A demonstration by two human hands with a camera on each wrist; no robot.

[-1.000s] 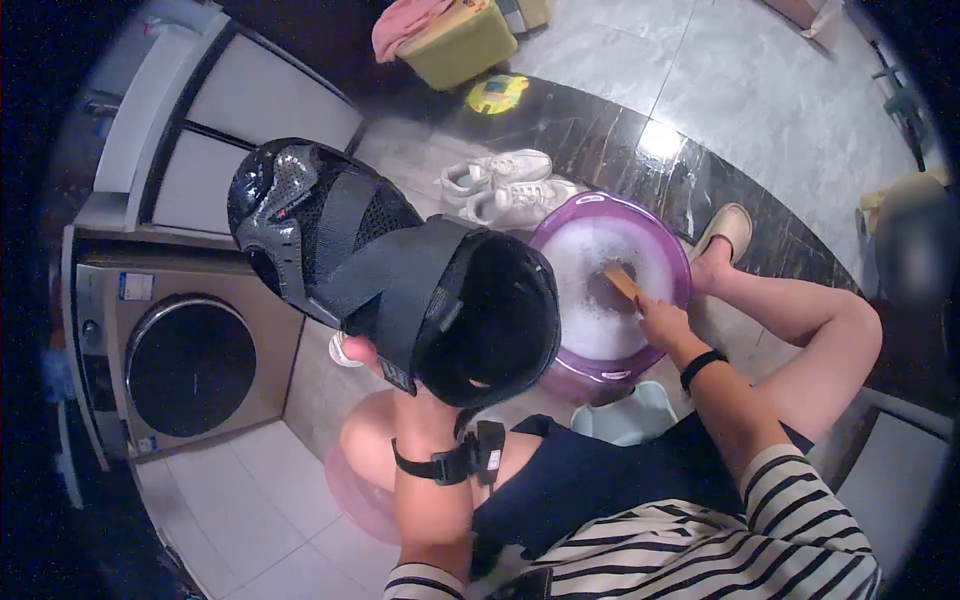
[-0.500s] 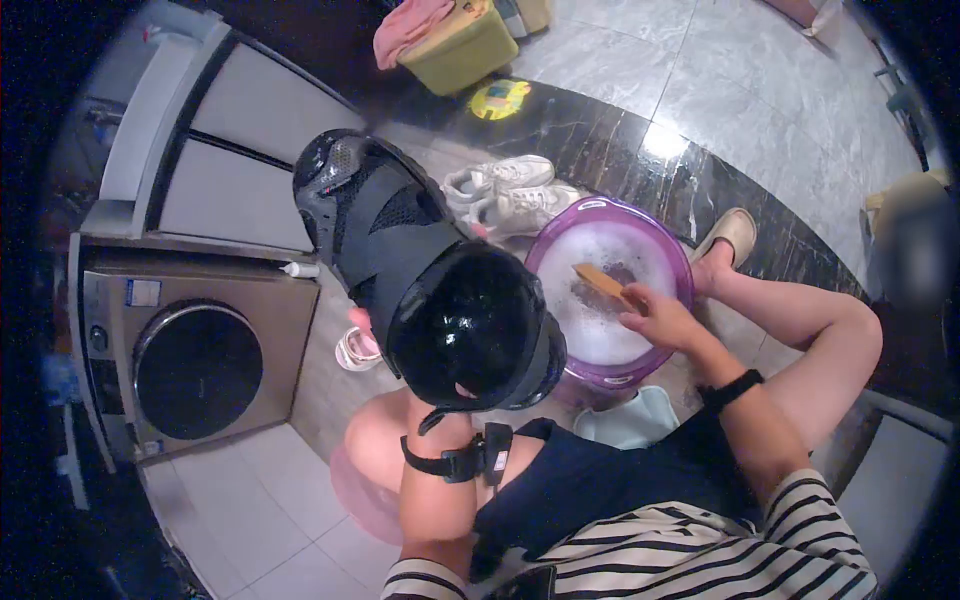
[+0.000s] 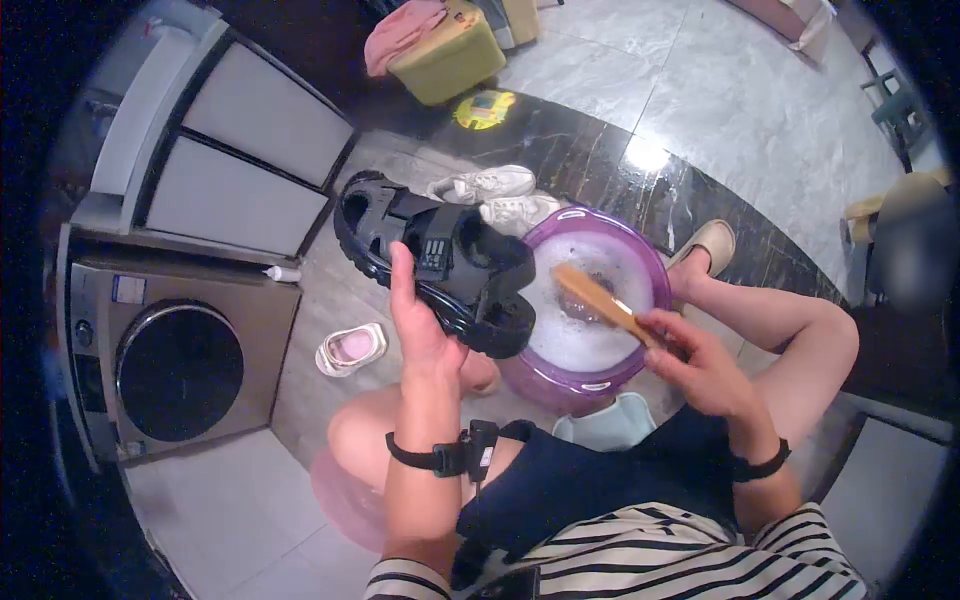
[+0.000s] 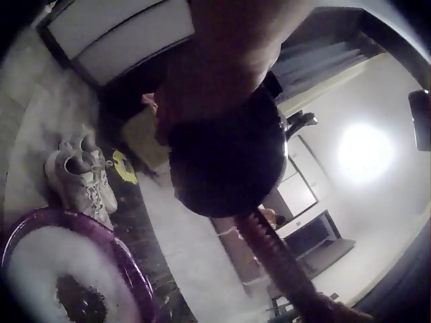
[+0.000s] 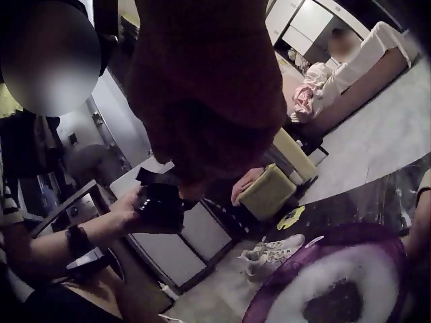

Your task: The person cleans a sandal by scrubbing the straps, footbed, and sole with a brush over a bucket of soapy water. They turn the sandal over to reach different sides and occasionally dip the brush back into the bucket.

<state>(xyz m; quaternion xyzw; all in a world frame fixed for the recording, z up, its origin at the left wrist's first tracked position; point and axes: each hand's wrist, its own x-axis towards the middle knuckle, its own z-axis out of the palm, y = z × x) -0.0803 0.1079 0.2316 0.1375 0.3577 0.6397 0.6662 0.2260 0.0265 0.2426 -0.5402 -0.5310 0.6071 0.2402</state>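
In the head view a black sandal with wide straps lies on my left hand, which grips it from below with the thumb along its near side. My right hand holds a wooden brush by the handle; its head is over the foamy water in a purple basin. Seen from the left wrist, the sandal is a dark shape, with the brush's bristles beyond it. In the right wrist view my left hand holds the sandal; the near right hand is very dark.
White sneakers stand behind the basin. A pink-lined white shoe lies left on the floor, near a washing machine. A pale green stool is in front of the basin, and a yellow-green box stands at the back.
The sandal has turned in my left hand so its straps and side show. My right hand has moved right and toward my body, bringing the brush along.
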